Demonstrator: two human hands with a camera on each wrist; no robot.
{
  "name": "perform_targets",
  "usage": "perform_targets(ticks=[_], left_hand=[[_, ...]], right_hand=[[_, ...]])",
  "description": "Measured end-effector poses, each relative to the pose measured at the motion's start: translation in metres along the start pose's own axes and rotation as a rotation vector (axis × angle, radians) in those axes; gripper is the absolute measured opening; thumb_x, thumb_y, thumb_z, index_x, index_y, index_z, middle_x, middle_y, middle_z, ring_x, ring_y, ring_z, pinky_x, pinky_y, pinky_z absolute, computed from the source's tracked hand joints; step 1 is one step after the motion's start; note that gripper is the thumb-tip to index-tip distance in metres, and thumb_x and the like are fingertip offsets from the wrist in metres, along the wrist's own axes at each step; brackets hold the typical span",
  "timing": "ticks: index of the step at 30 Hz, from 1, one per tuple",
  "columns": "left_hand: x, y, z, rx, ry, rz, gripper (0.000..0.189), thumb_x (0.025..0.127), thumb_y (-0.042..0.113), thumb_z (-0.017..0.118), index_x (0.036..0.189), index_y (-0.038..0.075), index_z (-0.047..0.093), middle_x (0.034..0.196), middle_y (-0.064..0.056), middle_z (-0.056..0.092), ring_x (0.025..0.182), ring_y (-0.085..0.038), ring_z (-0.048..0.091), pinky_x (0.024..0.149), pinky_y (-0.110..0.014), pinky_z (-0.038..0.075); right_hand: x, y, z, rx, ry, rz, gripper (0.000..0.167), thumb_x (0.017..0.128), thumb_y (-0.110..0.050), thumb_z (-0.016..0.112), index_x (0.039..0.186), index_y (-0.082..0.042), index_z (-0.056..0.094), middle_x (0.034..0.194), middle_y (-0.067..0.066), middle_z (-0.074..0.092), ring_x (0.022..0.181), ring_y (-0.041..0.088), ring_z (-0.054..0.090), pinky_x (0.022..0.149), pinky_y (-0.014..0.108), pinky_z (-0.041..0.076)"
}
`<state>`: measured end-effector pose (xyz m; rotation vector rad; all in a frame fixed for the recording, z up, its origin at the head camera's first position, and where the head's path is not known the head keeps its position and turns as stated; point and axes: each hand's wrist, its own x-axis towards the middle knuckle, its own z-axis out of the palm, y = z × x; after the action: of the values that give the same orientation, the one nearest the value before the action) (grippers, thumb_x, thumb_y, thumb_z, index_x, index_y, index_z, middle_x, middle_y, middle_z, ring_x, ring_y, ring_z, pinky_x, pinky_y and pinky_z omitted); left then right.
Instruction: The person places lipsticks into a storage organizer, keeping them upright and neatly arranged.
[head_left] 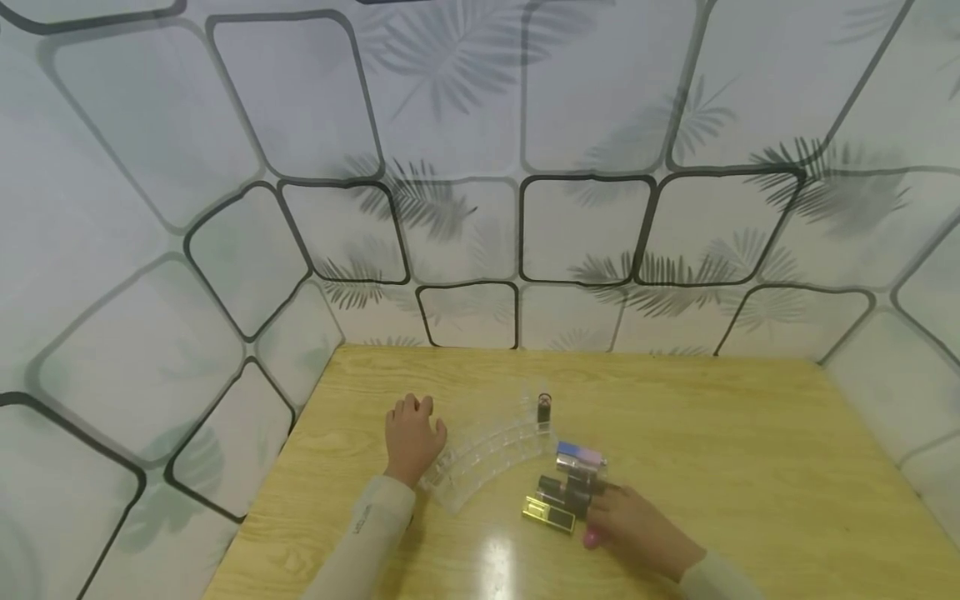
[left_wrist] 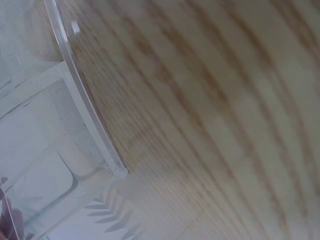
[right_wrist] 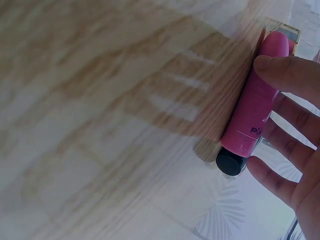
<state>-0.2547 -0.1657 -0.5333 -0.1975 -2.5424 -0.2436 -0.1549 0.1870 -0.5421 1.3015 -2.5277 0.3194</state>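
Observation:
A clear stepped organizer [head_left: 495, 446] with small compartments curves across the table. By its left end is my left hand [head_left: 414, 437], fingers loosely bent; in the left wrist view, fingertips [left_wrist: 12, 220] show behind its clear wall [left_wrist: 90, 115]. My right hand [right_wrist: 295, 100] holds a pink cosmetic tube [right_wrist: 252, 107] with a rounded end and a black part at the other, thumb and fingers on opposite sides. It lies close over the wood. In the head view, the right hand [head_left: 633, 525] covers most of the pink tube [head_left: 592, 537].
One dark lipstick [head_left: 544, 408] stands upright at the organizer's right end. Left of my right hand lie a gold and black case [head_left: 549, 514], a blue and pink tube [head_left: 580, 454] and several dark tubes [head_left: 566, 493]. A patterned wall [head_left: 585, 233] borders the wooden table [head_left: 735, 450].

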Motion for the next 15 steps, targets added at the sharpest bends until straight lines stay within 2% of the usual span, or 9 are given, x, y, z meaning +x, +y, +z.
perform_targets(ticks=[10,15], left_hand=[[0.0003,0.0005,0.0000,0.002,0.014,0.011,0.019,0.073,0.019,0.070,0.082,0.008,0.057,0.079,-0.010,0.054,0.066,-0.024,0.049,0.058,-0.036,0.040],[-0.0002,-0.0002,0.0017,0.002,0.015,0.010,0.020,0.073,0.020,0.070,0.083,0.009,0.057,0.079,-0.009,0.053,0.066,-0.023,0.048,0.058,-0.036,0.039]], right_hand=[[-0.0037,-0.0012,0.0028,-0.037,0.043,-0.048,0.014,0.078,-0.039,0.064,0.074,-0.025,0.062,0.074,-0.015,0.055,0.068,-0.001,0.049,0.061,0.016,0.040],[-0.0043,-0.0041,0.0028,-0.030,0.042,-0.027,0.013,0.077,-0.038,0.067,0.073,-0.026,0.062,0.073,-0.016,0.056,0.068,-0.002,0.049,0.062,0.017,0.040]])
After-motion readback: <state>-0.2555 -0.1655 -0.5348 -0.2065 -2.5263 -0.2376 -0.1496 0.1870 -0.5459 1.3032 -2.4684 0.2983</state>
